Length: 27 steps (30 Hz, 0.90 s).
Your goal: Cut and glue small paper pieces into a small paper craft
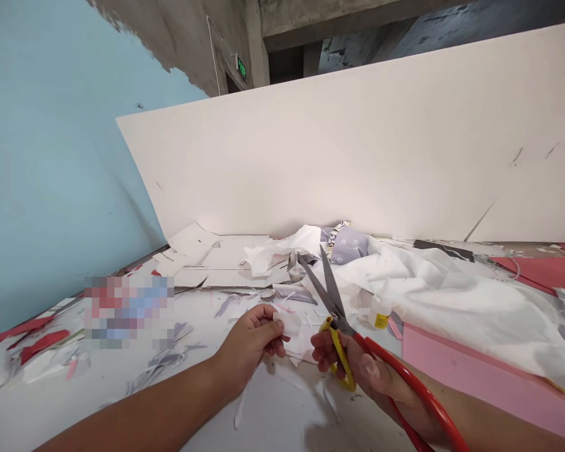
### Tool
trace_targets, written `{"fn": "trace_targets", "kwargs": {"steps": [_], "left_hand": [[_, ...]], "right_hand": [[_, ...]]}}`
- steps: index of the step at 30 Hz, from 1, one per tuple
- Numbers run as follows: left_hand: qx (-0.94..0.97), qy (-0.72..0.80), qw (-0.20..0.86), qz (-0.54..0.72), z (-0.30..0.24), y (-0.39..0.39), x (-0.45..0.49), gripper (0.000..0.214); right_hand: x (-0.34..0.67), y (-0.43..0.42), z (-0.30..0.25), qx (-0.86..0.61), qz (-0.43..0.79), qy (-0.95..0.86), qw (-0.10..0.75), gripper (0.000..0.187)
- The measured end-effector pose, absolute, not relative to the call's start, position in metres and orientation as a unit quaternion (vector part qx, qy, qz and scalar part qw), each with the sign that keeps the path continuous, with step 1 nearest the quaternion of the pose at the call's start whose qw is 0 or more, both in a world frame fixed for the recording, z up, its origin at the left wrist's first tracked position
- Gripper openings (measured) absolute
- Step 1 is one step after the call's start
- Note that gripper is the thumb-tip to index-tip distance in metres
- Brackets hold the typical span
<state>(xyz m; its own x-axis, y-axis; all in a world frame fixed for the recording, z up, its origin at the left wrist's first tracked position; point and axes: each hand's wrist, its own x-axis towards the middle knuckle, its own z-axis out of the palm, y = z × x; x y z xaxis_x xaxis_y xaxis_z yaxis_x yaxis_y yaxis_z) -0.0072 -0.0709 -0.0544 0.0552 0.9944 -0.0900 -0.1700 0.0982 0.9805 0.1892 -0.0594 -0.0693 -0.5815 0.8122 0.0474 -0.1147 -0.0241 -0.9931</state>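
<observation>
My left hand (252,342) pinches a small white piece of fabric (292,326) between thumb and fingers, low in the middle of the view. My right hand (358,367) is closed round the handles of large scissors (332,298), one handle yellow and one red. The grey blades stand apart and point up and away from me, just right of the white piece. The two hands are close together above the white table (122,402).
A heap of white cloth (452,301) lies to the right over a pink sheet (452,370). A small glue bottle (380,312) stands behind the scissors. Paper and fabric scraps (226,263) litter the table. A white board (358,157) leans behind; a blue wall is on the left.
</observation>
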Motion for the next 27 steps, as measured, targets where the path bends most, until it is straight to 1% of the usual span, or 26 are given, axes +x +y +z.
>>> {"fn": "trace_targets", "kwargs": {"steps": [3,7,12,16,18,27], "left_hand": [[0.487,0.456,0.539,0.515,-0.044,-0.073,-0.008,0.018],[0.505,0.462,0.487,0.542,-0.020,-0.078,-0.007,0.020],[0.518,0.450,0.465,0.559,0.010,-0.077,0.006,0.018],[0.533,0.434,0.429,0.586,0.027,-0.071,0.021,0.018],[0.539,0.438,0.404,0.595,0.031,-0.069,0.029,0.019],[0.582,0.458,0.331,0.585,0.026,-0.064,0.054,0.017]], "right_hand": [[0.194,-0.069,-0.057,-0.291,0.661,-0.600,0.344,0.073],[0.196,-0.082,-0.047,-0.314,0.640,-0.591,0.379,0.059],[0.194,-0.086,-0.041,-0.322,0.652,-0.569,0.383,0.062],[0.199,-0.091,-0.035,-0.336,0.619,-0.618,0.351,0.056],[0.202,-0.091,-0.036,-0.334,0.612,-0.628,0.347,0.054],[0.199,-0.090,-0.049,-0.323,0.595,-0.599,0.428,0.042]]}}
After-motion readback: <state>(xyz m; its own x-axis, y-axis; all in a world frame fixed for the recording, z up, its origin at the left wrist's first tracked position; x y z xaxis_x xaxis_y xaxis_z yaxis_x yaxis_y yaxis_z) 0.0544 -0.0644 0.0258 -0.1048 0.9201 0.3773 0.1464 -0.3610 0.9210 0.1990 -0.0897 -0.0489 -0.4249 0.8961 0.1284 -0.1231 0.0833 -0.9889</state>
